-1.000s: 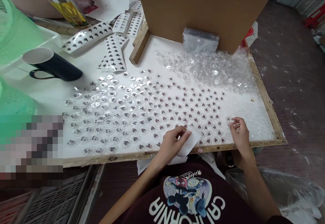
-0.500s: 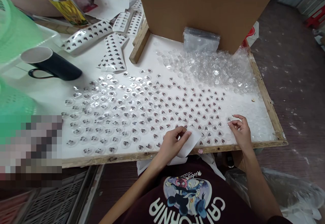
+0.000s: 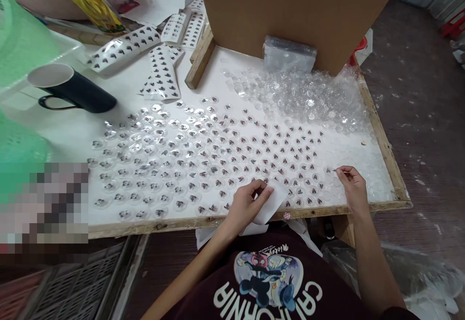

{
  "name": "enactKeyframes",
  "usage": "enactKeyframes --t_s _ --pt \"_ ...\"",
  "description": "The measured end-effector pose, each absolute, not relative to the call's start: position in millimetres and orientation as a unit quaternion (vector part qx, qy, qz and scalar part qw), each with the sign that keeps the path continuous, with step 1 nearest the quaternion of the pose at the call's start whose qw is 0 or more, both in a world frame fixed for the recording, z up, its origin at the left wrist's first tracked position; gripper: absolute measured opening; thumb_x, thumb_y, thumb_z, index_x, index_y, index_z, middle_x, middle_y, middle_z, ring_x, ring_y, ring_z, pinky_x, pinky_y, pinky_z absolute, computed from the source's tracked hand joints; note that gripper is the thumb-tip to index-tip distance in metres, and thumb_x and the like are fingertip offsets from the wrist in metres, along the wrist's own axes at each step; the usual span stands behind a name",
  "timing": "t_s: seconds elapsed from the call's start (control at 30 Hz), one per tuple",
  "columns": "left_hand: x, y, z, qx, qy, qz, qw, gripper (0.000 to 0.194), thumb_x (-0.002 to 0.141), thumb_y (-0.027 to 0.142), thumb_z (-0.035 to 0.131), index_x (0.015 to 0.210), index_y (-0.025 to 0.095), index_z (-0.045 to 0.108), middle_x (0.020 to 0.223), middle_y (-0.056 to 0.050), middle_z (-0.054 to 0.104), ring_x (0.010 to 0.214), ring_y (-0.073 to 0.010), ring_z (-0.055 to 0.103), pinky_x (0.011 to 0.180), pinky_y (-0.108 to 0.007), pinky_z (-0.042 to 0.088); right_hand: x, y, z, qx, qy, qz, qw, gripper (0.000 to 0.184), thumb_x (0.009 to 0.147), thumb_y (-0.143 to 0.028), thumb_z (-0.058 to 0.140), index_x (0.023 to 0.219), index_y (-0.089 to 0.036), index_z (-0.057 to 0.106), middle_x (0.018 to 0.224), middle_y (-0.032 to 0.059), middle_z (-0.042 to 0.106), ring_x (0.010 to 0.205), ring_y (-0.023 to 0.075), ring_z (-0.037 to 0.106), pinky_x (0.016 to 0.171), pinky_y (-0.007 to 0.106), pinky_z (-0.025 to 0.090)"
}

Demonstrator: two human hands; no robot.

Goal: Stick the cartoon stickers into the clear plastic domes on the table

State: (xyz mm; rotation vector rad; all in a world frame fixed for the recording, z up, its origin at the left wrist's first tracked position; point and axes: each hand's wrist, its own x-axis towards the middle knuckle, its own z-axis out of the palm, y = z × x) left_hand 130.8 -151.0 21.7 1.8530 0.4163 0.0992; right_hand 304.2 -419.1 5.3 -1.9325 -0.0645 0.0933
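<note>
My left hand [image 3: 250, 201] is closed on a piece of white paper [image 3: 273, 203] at the table's front edge, the sheet pinched between thumb and fingers. To the right, my right hand [image 3: 351, 184] has its thumb and fingertips pinched together; a thin dark tip shows there, too small to name. Just left of those fingertips lies a clear round disc with a small dark picture [image 3: 329, 170]. Many similar clear discs with pictures [image 3: 247, 169] are spread in rows across the white tabletop. Plain clear discs [image 3: 366, 172] lie right of my right hand.
A heap of clear discs [image 3: 312, 99] lies before a cardboard panel [image 3: 298, 5]. Sticker sheets [image 3: 163, 75], a wood block [image 3: 201, 63], a dark mug [image 3: 85, 92] and green baskets [image 3: 22, 136] stand left. A wooden rim [image 3: 385, 141] edges the table.
My right hand has moved slightly right, away from the disc with the picture, and its fingers have drawn closer together. My left hand and the paper stay in place.
</note>
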Motion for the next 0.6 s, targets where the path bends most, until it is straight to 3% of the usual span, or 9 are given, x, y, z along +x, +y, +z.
enactKeyframes --t_s 0.27,0.43,0.6 --pt "131.0 -150.9 17.8 0.794 0.180 0.043 0.579 0.033 0.090 0.044 0.056 0.071 0.018 0.059 0.067 0.000 0.059 0.066 -0.0153 0.051 0.060 -0.025 0.039 307.3 -430.3 -20.5 -0.865 -0.008 0.069 0.496 0.051 0.063 -0.067 0.076 0.075 -0.018 0.068 0.070 0.0058 0.069 0.064 0.0187 0.060 0.062 0.032 0.050" --pt "131.0 -150.5 17.7 0.796 0.176 0.038 0.578 0.033 0.091 0.044 0.056 0.071 0.018 0.060 0.067 0.000 0.058 0.065 -0.0152 0.051 0.060 -0.025 0.038 305.9 -425.0 -21.3 -0.889 -0.020 0.070 0.451 0.047 0.067 -0.065 0.071 0.074 -0.018 0.069 0.065 0.0054 0.068 0.058 0.0182 0.057 0.060 0.032 0.047" --pt "131.7 -150.8 18.4 0.796 0.179 0.039 0.577 0.033 0.090 0.044 0.055 0.070 0.018 0.058 0.066 0.001 0.056 0.064 -0.0150 0.049 0.059 -0.025 0.037 303.7 -418.7 -17.4 -0.936 -0.075 0.030 0.344 0.034 0.079 -0.055 0.060 0.075 -0.022 0.064 0.072 0.0062 0.069 0.063 0.0209 0.059 0.064 0.033 0.044"
